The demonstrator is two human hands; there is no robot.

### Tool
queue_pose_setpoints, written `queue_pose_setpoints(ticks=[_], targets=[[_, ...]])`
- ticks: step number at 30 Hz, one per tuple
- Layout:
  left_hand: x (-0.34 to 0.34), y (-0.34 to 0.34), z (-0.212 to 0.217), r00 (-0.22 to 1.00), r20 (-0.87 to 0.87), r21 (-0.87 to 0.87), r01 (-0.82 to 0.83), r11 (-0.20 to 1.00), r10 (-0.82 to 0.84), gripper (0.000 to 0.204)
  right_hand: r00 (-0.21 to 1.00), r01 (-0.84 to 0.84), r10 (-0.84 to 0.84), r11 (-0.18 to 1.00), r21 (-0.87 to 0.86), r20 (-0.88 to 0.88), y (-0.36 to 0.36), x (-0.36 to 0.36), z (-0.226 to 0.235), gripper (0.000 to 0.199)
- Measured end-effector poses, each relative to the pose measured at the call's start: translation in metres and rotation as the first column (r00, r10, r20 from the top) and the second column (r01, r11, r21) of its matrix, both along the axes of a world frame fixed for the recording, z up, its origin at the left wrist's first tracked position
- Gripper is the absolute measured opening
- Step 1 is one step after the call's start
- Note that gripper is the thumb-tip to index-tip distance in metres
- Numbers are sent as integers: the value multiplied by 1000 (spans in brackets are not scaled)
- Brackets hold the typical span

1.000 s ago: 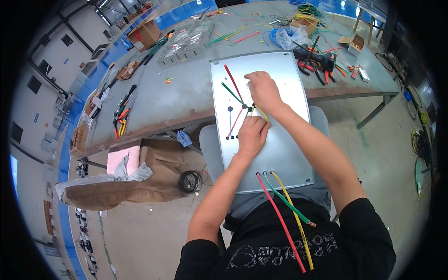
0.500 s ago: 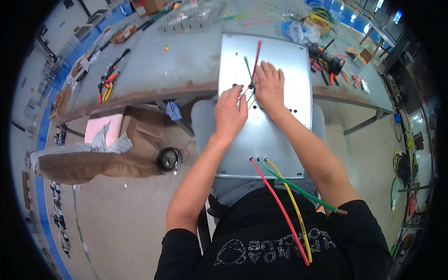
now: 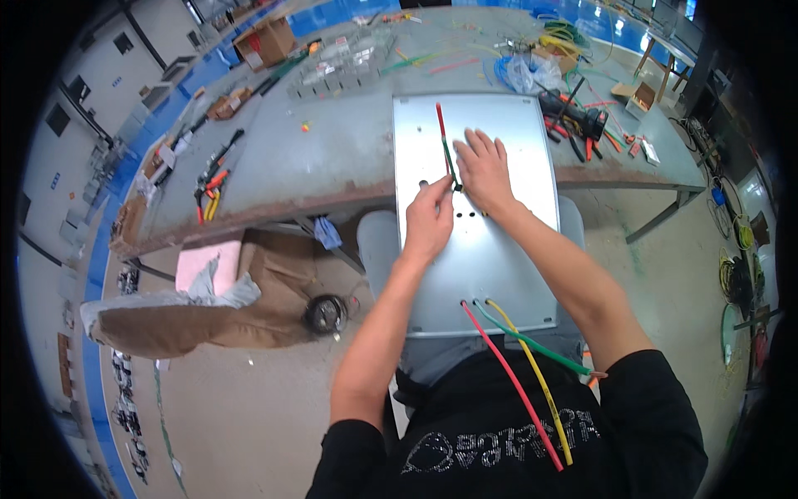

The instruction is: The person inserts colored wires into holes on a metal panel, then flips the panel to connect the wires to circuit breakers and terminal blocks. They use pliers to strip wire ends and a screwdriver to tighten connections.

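Observation:
A shiny metal panel (image 3: 499, 258) with small holes lies from the table edge onto my lap. My left hand (image 3: 430, 218) pinches a thin cable on the panel near its left holes. Right beside it, my right hand (image 3: 484, 170) rests flat on the panel, its fingers spread over the wires. A red wire (image 3: 440, 121) and a green wire (image 3: 447, 155) run up the panel from between my hands. At the panel's near end, a red wire (image 3: 511, 384), a yellow wire (image 3: 540, 381) and a green wire (image 3: 532, 343) come out of holes and trail over my black shirt.
The grey worktable (image 3: 332, 158) carries pliers and screwdrivers (image 3: 212, 183) at left, clear plastic boxes (image 3: 341, 58) at the back, a black tool (image 3: 573, 112) and loose wires at right. A cardboard box (image 3: 266, 37) stands far left. Under the table lie brown paper (image 3: 208, 316) and a tape roll (image 3: 324, 314).
The coloured wires that fanned apart on the panel are now gathered into one line. My hands have closed in on them side by side.

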State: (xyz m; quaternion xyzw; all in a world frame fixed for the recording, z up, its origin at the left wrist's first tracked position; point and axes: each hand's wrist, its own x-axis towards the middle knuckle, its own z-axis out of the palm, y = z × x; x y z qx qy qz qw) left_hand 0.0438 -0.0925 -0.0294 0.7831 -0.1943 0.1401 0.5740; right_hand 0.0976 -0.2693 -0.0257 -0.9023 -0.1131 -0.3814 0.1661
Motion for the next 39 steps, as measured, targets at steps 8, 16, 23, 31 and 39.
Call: queue_pose_setpoints(ticks=[8, 16, 23, 31, 39], targets=[[-13, 6, -2, 987, 94, 30, 131, 991, -133, 38, 521, 113, 580, 681, 724, -626, -23, -75, 104, 61], [17, -7, 14, 934, 256, 227, 194, 954, -251, 30, 425, -73, 453, 880, 469, -784, -36, -123, 69, 46], [85, -92, 14, 845, 471, 403, 48, 914, -252, 47, 717, -210, 254, 967, 146, -650, -36, -145, 12, 36], [67, -98, 1, 780, 561, 525, -76, 847, -277, 44, 787, -176, 103, 982, -63, -608, -34, -148, -13, 32], [30, -10, 46, 922, 284, 552, 68, 831, -264, 24, 569, -62, 301, 944, 325, -766, -36, -123, 22, 43]])
